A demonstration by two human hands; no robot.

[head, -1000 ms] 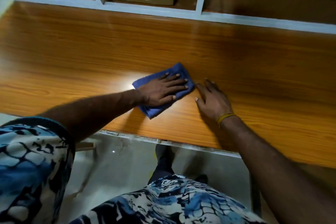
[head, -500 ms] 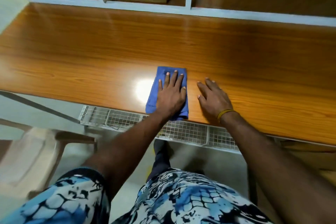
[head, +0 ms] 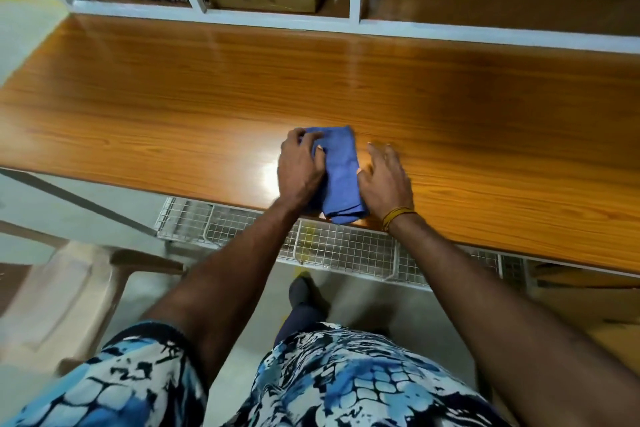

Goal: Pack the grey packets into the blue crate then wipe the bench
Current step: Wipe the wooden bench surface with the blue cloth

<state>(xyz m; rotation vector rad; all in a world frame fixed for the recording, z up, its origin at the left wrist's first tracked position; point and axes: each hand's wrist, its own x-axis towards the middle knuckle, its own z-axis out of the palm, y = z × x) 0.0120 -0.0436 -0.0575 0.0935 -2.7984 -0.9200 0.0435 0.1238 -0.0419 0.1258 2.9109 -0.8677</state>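
Blue cloth (head: pixel 341 172), bunched in the curled left hand (head: pixel 300 168) while the flat, empty right hand (head: pixel 385 180) touched it, overhung the bench (head: pixel 173 107) edge and could slip off.

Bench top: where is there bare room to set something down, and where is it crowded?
Bare wood runs left of the left hand, right of the right hand, and back to the white shelf frame. Crowded only at the front edge, around the blue cloth.

Folded blue cloth (head: pixel 341 177) on wooden bench (head: pixel 173 107)
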